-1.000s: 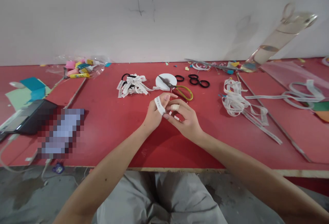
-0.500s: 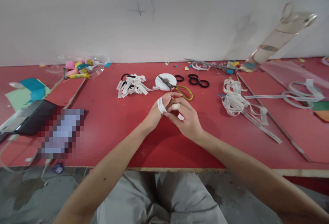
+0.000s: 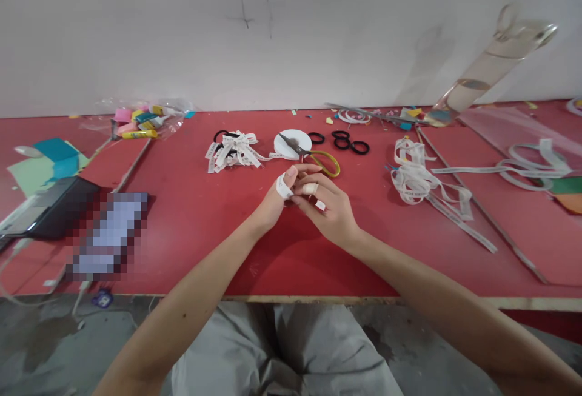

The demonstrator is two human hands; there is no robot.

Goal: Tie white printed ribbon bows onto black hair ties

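Note:
My left hand (image 3: 270, 205) and my right hand (image 3: 336, 211) meet above the middle of the red table. A white ribbon (image 3: 284, 188) with dark print loops across the left thumb, and the left fingers are closed on it. My right fingers, one wrapped in a pale bandage (image 3: 310, 188), pinch at the same ribbon; a white end shows under the right palm. What lies between the fingertips is hidden. Just beyond the hands, scissors (image 3: 328, 164) with yellow handles rest partly on a white disc (image 3: 282, 148). Black hair ties (image 3: 359, 147) lie beside the disc.
A pile of printed ribbon pieces with black ties (image 3: 236, 152) lies left of the disc. Loose ribbon (image 3: 411, 184) tangles at the right, near a leaning clear bottle (image 3: 491, 68). A phone (image 3: 113, 226) and a black case (image 3: 63, 208) lie at the left.
The ribbon loop over my left thumb has shifted and tilted slightly, and the left thumb has risen a little. My right hand has hardly moved.

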